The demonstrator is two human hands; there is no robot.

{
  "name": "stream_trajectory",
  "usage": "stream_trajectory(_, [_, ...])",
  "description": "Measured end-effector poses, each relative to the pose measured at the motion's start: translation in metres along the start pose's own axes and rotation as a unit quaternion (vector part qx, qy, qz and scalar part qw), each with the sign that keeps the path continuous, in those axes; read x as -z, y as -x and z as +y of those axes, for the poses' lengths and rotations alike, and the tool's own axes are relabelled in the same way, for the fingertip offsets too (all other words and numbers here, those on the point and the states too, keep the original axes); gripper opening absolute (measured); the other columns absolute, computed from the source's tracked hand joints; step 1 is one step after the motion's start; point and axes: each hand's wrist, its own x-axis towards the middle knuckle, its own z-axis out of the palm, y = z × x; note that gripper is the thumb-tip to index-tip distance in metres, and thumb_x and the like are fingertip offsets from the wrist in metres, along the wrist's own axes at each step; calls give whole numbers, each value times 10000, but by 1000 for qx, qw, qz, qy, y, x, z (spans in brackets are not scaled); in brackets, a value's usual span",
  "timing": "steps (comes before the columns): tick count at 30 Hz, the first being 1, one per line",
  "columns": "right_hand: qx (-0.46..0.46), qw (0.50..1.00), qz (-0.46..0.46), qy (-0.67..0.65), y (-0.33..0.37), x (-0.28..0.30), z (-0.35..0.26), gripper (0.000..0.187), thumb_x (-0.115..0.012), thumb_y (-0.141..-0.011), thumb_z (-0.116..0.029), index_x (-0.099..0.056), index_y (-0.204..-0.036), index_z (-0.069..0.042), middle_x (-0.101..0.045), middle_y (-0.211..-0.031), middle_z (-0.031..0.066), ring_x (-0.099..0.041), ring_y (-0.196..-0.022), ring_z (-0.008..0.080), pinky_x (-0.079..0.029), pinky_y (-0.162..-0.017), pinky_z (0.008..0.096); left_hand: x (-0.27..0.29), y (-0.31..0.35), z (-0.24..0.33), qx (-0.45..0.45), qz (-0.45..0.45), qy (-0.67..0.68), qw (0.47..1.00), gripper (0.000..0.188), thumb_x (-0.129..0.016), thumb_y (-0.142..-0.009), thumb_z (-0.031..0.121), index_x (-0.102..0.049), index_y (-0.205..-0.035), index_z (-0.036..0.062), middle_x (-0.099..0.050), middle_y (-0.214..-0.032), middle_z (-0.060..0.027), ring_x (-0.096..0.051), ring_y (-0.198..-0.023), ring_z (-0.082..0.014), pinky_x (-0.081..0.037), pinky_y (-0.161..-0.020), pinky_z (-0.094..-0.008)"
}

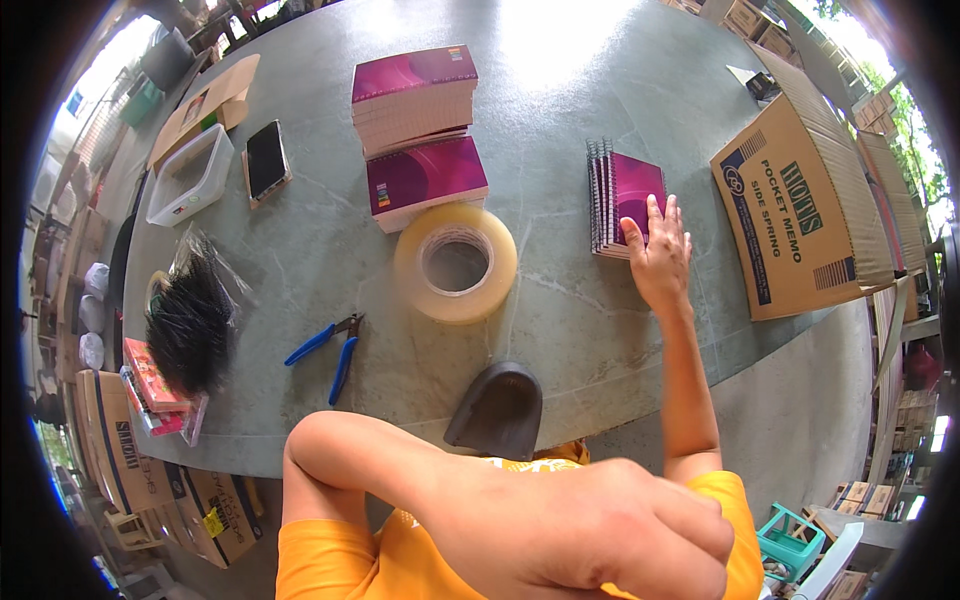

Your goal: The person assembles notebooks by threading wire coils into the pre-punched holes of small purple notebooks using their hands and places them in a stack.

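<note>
1. The handling of notebooks is judged to be partway through: a small stack is set at the right of the table, near the carton.
2. Two more piles are left in the middle, the far pile being placed just behind the near pile; these are touched by neither of the hands.
3. The carton's flaps appear to be raised, but its inside is hidden, so how many notebooks are packed, if any, cannot be told.
4. The tape is placed just before the near pile, and the pliers are laid down with handles spread.
5. The right hand is opened, its fingers extended and laid on the small stack's right side; nothing is gripped.
6. The left hand is held close to the camera, its fingers bent; whether it is fully closed or anything is held cannot be told.
</note>
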Motion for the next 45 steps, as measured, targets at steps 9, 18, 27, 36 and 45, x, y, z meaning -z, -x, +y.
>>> stream_trajectory(9, [312, 934, 66, -164, -17, -1, -123, 455, -660, -827, -271, -570, -1224, -68, -431, -1396, 157, -342, -1338, 316, -273, -1087, 465, 26, 7, 18, -16, -83, -300, 950, 220, -661, -861, 246, -649, -868, 27, -599, -826, -90, -579, -808, -260, -459, -686, -331])
stream_trajectory(18, [432, 894, -48, -104, -8, -35, -218, 285, -639, -798, -104, -641, -1077, -43, -649, -1087, 65, -587, -995, 259, -475, -863, 343, 72, 72, 47, 41, -3, -628, 777, 208, -710, -802, 128, -622, -962, 27, -589, -824, -88, -588, -750, -258, -474, -661, -327])
stream_trajectory(27, [83, 418, -168, -889, 8, 16, -181, 201, -619, -861, 15, -576, -1057, -1, -647, -973, 74, -611, -944, 145, -495, -848, 290, 160, 92, 63, -62, 528, -270, 803, 359, -750, -789, 115, -582, -1088, 10, -648, -884, -30, -587, -855, -96, -462, -811, -238])
stream_trajectory(36, [83, 759, -237, -601, -1, -5, -133, 286, -711, -764, 34, -575, -1015, 6, -643, -957, 53, -603, -900, 111, -489, -821, 258, 222, 106, 58, 134, 435, -549, 701, 268, -794, -721, 139, -689, -940, 25, -694, -873, -34, -614, -791, -99, -488, -713, -268])
stream_trajectory(45, [352, 849, 95, -383, 9, 16, -173, 408, -701, -762, -155, -554, -1125, -44, -614, -1035, 95, -588, -975, 268, -418, -910, 385, 226, 112, 42, 30, 393, -562, 727, 226, -747, -737, 39, -692, -957, 47, -674, -931, -32, -611, -855, -108, -487, -773, -268])
